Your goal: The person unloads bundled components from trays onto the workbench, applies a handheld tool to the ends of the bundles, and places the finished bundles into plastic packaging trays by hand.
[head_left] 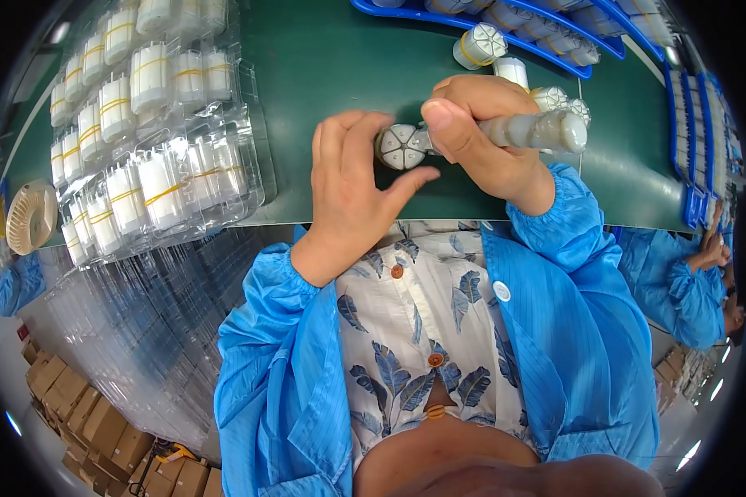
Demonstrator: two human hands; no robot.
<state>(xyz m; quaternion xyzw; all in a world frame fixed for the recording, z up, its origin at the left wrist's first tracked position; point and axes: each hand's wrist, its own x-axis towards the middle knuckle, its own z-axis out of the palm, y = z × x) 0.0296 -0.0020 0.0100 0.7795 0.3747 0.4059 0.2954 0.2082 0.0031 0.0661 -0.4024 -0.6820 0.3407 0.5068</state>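
Observation:
My right hand (481,137) is closed around a long stack of white cylindrical parts (539,131) held sideways. The stack's round ribbed end (401,147) points left. My left hand (352,186) sits right beside that end, fingers spread, thumb reaching under it and fingertips touching or almost touching it. Both hands hover over a dark green work surface (331,58). Blue sleeves cover both forearms.
Clear plastic trays (153,137) filled with white cylinders bound by yellow bands lie at the left. Blue trays (555,37) with more white parts stand at the back right. Loose cylinders (479,45) rest nearby. Another person in blue (688,282) works at the right. Cardboard boxes (83,414) sit on the floor.

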